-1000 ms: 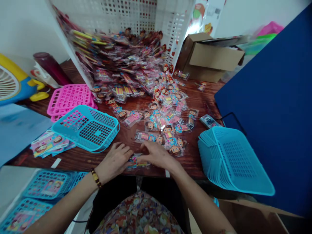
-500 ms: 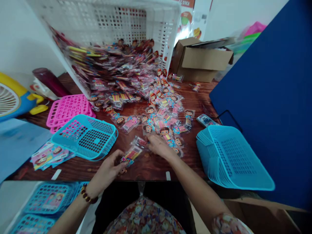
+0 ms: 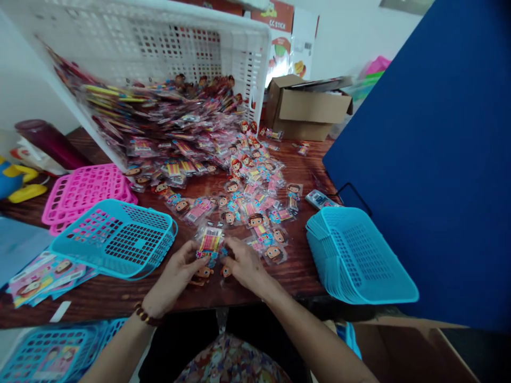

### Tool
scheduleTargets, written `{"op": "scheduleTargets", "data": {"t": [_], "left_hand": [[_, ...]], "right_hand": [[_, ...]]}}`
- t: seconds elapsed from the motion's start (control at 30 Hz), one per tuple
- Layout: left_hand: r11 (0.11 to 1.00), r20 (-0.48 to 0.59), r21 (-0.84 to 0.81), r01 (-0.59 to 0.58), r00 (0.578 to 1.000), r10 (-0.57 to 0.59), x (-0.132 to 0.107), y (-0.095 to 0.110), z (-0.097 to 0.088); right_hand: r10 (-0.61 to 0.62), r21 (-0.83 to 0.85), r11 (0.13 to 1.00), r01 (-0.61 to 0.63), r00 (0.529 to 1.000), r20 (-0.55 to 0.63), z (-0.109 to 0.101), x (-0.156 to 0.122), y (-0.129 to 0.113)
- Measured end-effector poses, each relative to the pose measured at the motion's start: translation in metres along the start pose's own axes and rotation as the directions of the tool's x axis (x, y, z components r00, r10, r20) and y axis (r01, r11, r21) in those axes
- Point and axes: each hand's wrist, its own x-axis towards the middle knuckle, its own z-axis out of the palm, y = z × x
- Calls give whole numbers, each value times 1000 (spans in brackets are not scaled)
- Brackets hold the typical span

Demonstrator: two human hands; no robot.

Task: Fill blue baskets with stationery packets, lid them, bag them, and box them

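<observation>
My left hand (image 3: 173, 274), with a beaded bracelet at its wrist, is closed on a clear candy-like packet (image 3: 211, 240) holding pink and yellow sticks and a cartoon-figure card, above the front of the table. Close beside it, my right hand (image 3: 248, 270) has its fingers curled round another cartoon packet (image 3: 226, 272), mostly covered by the fingers. Loose packets (image 3: 255, 205) of the same sort lie in a heap just beyond my hands. More of them spill from a tipped white crate (image 3: 239, 29) at the back.
An empty-looking blue basket (image 3: 120, 247) lies left, by pink baskets (image 3: 85, 191) and printed cards (image 3: 43, 279). Nested blue baskets (image 3: 367, 255) stand right, near a cardboard box (image 3: 313, 106) and a blue panel (image 3: 431, 175). Filled-looking blue baskets (image 3: 51, 354) sit below the table's left edge.
My right hand has come back from the heap toward my left hand, bringing a packet. The left hand's packet is now turned more upright. The camera view has shifted right.
</observation>
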Motion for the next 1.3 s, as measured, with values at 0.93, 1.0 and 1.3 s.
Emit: {"op": "scheduleTargets", "data": {"t": [0.93,1.0,1.3], "left_hand": [[724,122,619,-306,947,297,1,-10,-24],[677,191,638,-367,927,322,-3,-4,-18],[987,20,-104,-119,992,121,-17,28,13]], "right_hand": [[108,-400,898,-185,972,-207,-86,74,40],[95,-50,993,-106,978,-184,-86,73,35],[-13,144,989,18,999,-33,-60,47,0]]}}
